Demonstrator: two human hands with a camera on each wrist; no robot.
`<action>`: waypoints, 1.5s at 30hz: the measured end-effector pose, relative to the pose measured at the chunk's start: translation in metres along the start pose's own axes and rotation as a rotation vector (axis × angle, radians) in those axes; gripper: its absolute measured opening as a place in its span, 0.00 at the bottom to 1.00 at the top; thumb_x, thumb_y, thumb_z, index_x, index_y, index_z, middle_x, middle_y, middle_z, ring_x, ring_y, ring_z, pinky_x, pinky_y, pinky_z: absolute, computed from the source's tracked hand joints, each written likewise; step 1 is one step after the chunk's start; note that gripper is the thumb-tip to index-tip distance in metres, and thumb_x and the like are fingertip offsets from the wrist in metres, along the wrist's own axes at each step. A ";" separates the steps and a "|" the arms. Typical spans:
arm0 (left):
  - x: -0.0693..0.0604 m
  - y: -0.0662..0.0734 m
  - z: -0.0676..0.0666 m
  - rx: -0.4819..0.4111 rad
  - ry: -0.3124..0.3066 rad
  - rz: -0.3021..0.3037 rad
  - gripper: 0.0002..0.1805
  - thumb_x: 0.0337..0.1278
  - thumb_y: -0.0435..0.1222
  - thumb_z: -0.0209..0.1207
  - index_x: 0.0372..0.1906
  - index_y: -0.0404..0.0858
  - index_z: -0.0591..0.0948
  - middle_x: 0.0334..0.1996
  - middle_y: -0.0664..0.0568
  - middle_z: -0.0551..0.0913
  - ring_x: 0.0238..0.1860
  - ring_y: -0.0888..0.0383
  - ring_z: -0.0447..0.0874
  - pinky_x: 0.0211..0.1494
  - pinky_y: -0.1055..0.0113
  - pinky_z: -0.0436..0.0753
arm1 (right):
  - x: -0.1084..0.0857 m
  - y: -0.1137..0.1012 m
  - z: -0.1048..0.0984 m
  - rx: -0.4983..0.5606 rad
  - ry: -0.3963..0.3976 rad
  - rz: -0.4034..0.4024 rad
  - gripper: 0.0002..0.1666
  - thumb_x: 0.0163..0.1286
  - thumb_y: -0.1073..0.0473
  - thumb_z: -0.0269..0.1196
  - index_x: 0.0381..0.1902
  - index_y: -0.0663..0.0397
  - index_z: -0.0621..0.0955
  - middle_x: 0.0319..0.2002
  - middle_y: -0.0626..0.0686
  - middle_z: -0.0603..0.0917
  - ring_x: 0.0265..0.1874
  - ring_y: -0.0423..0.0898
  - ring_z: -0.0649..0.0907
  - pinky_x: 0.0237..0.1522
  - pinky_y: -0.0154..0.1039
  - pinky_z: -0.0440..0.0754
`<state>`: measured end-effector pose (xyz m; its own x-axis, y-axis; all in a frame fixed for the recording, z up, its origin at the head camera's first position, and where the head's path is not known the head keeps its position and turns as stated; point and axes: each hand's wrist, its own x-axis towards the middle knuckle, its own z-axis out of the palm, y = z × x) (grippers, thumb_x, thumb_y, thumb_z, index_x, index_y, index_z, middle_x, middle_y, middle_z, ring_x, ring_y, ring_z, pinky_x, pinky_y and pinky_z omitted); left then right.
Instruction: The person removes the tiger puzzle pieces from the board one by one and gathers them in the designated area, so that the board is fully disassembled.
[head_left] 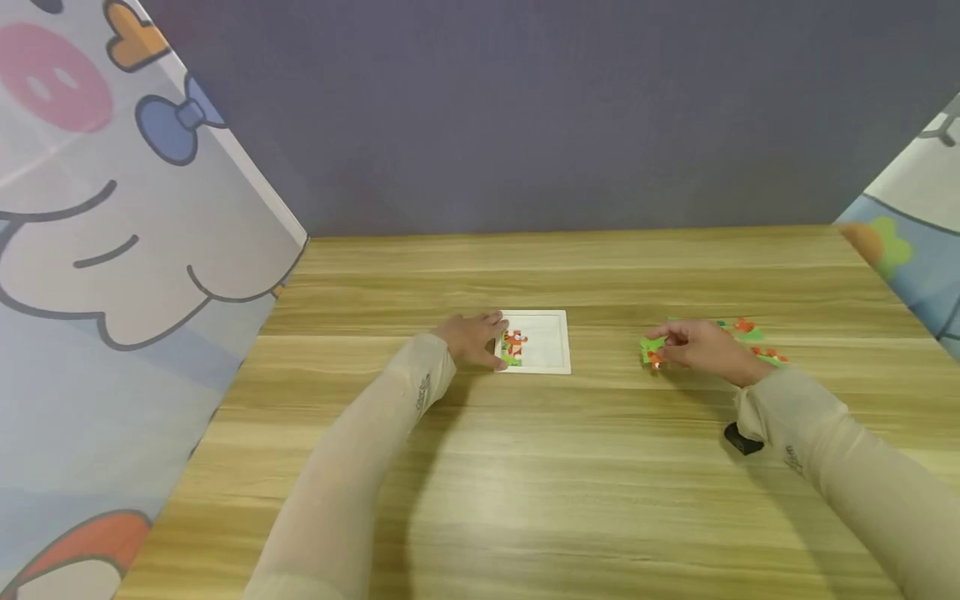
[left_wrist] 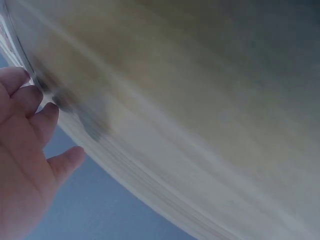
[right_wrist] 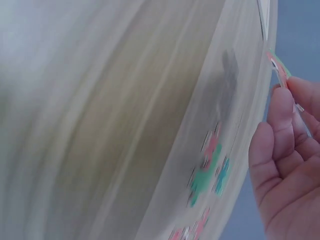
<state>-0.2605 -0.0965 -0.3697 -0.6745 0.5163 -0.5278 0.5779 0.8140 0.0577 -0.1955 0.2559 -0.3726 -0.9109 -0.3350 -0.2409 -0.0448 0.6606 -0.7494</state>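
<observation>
In the head view, a white puzzle tray (head_left: 566,343) lies mid-table, with joined orange-and-green jigsaw pieces (head_left: 515,343) along its left side. My left hand (head_left: 471,340) rests at the tray's left edge, fingers spread and thumb near the lower corner. To the right, my right hand (head_left: 703,347) pinches a green-and-orange jigsaw piece (head_left: 649,350) between thumb and fingers, above the table. The right wrist view shows this held piece (right_wrist: 281,71) nearly edge-on at the fingertips. Loose jigsaw pieces (head_left: 748,330) lie beyond and beside the right hand, partly hidden by it.
The wood-grain table (head_left: 555,483) extends to a dark grey panel (head_left: 555,117) at the back. Cartoon-printed walls (head_left: 135,250) flank it on both sides. A small black object (head_left: 742,438) shows beside the right cuff.
</observation>
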 end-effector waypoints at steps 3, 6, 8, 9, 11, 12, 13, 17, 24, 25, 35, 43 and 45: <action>-0.002 -0.001 0.001 0.018 0.005 -0.005 0.48 0.60 0.62 0.49 0.75 0.44 0.44 0.74 0.52 0.38 0.73 0.56 0.39 0.70 0.46 0.46 | -0.004 0.005 -0.004 -0.025 -0.001 0.000 0.23 0.69 0.64 0.56 0.59 0.72 0.71 0.29 0.52 0.77 0.26 0.44 0.76 0.33 0.38 0.77; -0.003 -0.001 0.001 0.045 0.017 -0.008 0.48 0.59 0.62 0.49 0.75 0.43 0.45 0.74 0.51 0.39 0.73 0.56 0.40 0.70 0.46 0.46 | -0.009 0.010 -0.009 -0.038 0.002 -0.005 0.23 0.69 0.65 0.56 0.59 0.73 0.71 0.28 0.52 0.77 0.28 0.41 0.78 0.35 0.36 0.78; -0.003 -0.001 0.002 0.066 0.021 -0.012 0.48 0.59 0.63 0.49 0.75 0.42 0.45 0.74 0.51 0.40 0.73 0.56 0.41 0.70 0.46 0.46 | -0.012 0.015 -0.011 -0.014 0.000 -0.009 0.22 0.69 0.66 0.55 0.58 0.74 0.71 0.25 0.52 0.77 0.29 0.40 0.80 0.36 0.34 0.79; -0.004 0.000 0.002 0.077 0.022 -0.014 0.49 0.59 0.63 0.49 0.75 0.42 0.46 0.74 0.50 0.40 0.73 0.56 0.41 0.70 0.46 0.46 | -0.014 0.017 -0.012 0.003 0.001 -0.013 0.22 0.69 0.67 0.55 0.57 0.76 0.71 0.26 0.53 0.78 0.30 0.39 0.80 0.36 0.33 0.79; -0.004 0.000 0.003 0.098 0.023 -0.017 0.49 0.58 0.63 0.48 0.75 0.41 0.46 0.74 0.50 0.41 0.73 0.55 0.42 0.70 0.46 0.46 | -0.019 0.023 -0.013 0.025 0.003 -0.014 0.21 0.69 0.68 0.54 0.57 0.77 0.71 0.27 0.53 0.78 0.32 0.38 0.81 0.36 0.33 0.80; -0.004 0.000 0.003 0.106 0.027 -0.017 0.49 0.58 0.63 0.48 0.75 0.41 0.47 0.74 0.50 0.41 0.73 0.55 0.43 0.70 0.46 0.46 | -0.021 0.025 -0.014 0.036 0.005 -0.012 0.21 0.69 0.68 0.53 0.56 0.78 0.71 0.28 0.52 0.80 0.32 0.36 0.81 0.36 0.33 0.80; -0.004 0.000 0.003 0.112 0.026 -0.019 0.49 0.58 0.63 0.48 0.75 0.41 0.47 0.74 0.50 0.41 0.73 0.55 0.43 0.70 0.46 0.46 | -0.024 0.027 -0.015 0.033 0.009 -0.010 0.21 0.69 0.68 0.54 0.56 0.78 0.71 0.28 0.51 0.79 0.32 0.36 0.81 0.36 0.33 0.80; -0.004 0.002 0.002 0.128 0.027 -0.024 0.49 0.58 0.63 0.48 0.75 0.41 0.47 0.74 0.49 0.42 0.73 0.55 0.44 0.70 0.47 0.45 | -0.034 0.035 -0.018 0.044 0.010 0.019 0.22 0.69 0.66 0.55 0.56 0.78 0.71 0.28 0.50 0.79 0.31 0.37 0.82 0.35 0.33 0.81; -0.002 0.004 0.001 0.150 0.011 -0.046 0.49 0.58 0.63 0.48 0.75 0.41 0.47 0.74 0.49 0.42 0.73 0.55 0.43 0.70 0.48 0.46 | -0.041 0.044 -0.019 0.107 -0.006 0.049 0.26 0.69 0.64 0.57 0.58 0.80 0.68 0.34 0.52 0.82 0.33 0.39 0.84 0.35 0.36 0.83; -0.001 0.004 0.001 0.150 0.011 -0.051 0.49 0.57 0.63 0.48 0.75 0.41 0.47 0.74 0.49 0.42 0.73 0.55 0.43 0.70 0.48 0.46 | -0.041 0.045 -0.019 0.116 -0.005 0.051 0.26 0.69 0.64 0.58 0.58 0.80 0.68 0.35 0.52 0.82 0.33 0.39 0.84 0.35 0.37 0.83; 0.000 0.011 0.000 0.171 0.014 -0.072 0.49 0.57 0.64 0.48 0.75 0.43 0.48 0.74 0.51 0.44 0.73 0.56 0.45 0.70 0.49 0.49 | -0.045 0.051 -0.026 0.182 -0.065 0.027 0.28 0.67 0.68 0.59 0.57 0.86 0.64 0.32 0.49 0.82 0.31 0.40 0.84 0.33 0.38 0.83; -0.005 0.011 -0.001 0.123 0.017 -0.059 0.48 0.57 0.63 0.49 0.75 0.44 0.47 0.74 0.52 0.42 0.73 0.57 0.44 0.70 0.48 0.47 | -0.045 0.058 -0.021 0.198 -0.143 0.065 0.29 0.66 0.68 0.58 0.57 0.86 0.63 0.29 0.46 0.83 0.27 0.40 0.82 0.30 0.36 0.81; -0.005 0.011 -0.003 0.121 0.013 -0.054 0.48 0.57 0.64 0.48 0.75 0.44 0.46 0.74 0.52 0.41 0.73 0.57 0.44 0.70 0.48 0.47 | -0.045 0.060 -0.020 0.204 -0.156 0.060 0.28 0.66 0.68 0.58 0.57 0.85 0.64 0.30 0.44 0.83 0.28 0.39 0.82 0.31 0.36 0.81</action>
<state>-0.2520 -0.0896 -0.3642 -0.7112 0.4766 -0.5167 0.5916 0.8029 -0.0737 -0.1652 0.3244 -0.3945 -0.8345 -0.4090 -0.3693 0.1060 0.5385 -0.8359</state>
